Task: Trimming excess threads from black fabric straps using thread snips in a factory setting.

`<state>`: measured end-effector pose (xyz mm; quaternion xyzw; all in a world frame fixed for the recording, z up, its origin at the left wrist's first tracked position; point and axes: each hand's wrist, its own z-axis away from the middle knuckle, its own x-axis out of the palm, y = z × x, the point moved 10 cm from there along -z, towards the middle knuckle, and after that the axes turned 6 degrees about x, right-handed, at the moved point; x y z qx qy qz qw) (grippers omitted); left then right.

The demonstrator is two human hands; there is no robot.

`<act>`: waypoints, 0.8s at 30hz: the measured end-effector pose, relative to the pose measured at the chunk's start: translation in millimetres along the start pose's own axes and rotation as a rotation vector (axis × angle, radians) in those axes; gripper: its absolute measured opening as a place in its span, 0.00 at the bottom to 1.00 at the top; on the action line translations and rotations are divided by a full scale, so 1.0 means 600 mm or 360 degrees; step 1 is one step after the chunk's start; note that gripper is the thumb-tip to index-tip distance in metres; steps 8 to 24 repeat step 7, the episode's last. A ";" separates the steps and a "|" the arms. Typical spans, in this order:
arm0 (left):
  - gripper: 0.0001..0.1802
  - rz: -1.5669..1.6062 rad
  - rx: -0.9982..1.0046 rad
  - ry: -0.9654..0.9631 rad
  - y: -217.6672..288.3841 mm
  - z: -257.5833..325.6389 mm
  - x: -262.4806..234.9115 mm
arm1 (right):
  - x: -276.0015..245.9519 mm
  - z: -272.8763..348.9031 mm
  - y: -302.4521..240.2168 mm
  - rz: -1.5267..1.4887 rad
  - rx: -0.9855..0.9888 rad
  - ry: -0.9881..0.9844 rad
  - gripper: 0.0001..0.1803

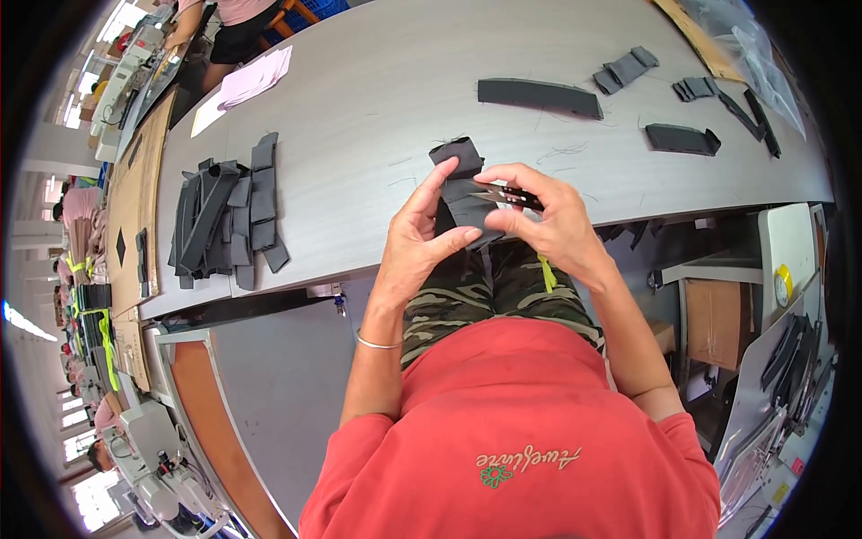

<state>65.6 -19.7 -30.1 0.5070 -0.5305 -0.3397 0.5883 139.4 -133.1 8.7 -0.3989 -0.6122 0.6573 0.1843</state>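
Just past the table's front edge, my left hand (415,232) is closed on a black fabric piece (467,208), its thumb and fingers along the left side. A folded part of the cloth sticks up beyond the fingertips. My right hand (558,223) grips a pair of thread snips (519,197) with dark handles. Their pointed metal blades lie over the fabric, slightly apart. A yellow-green ribbon (547,273) hangs below the right hand. Whether the right fingers also touch the cloth, I cannot tell.
On the grey table (377,99), a pile of black fabric strips (215,216) lies left. A flat black strip (539,96), a folded piece (626,70) and others lie far right among loose threads. Pink sheets (256,79) rest far left. A person (235,40) is beyond.
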 end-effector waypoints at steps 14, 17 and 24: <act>0.41 0.0049 -0.0044 0.0022 -0.007 0.001 -0.007 | 0.043 -0.001 0.025 -0.0205 0.0156 -0.0348 0.19; 0.41 0.0049 -0.0044 0.0022 -0.007 0.001 -0.007 | 0.043 -0.001 0.025 -0.0205 0.0156 -0.0348 0.19; 0.41 0.0049 -0.0044 0.0022 -0.007 0.001 -0.007 | 0.043 -0.001 0.025 -0.0205 0.0156 -0.0348 0.19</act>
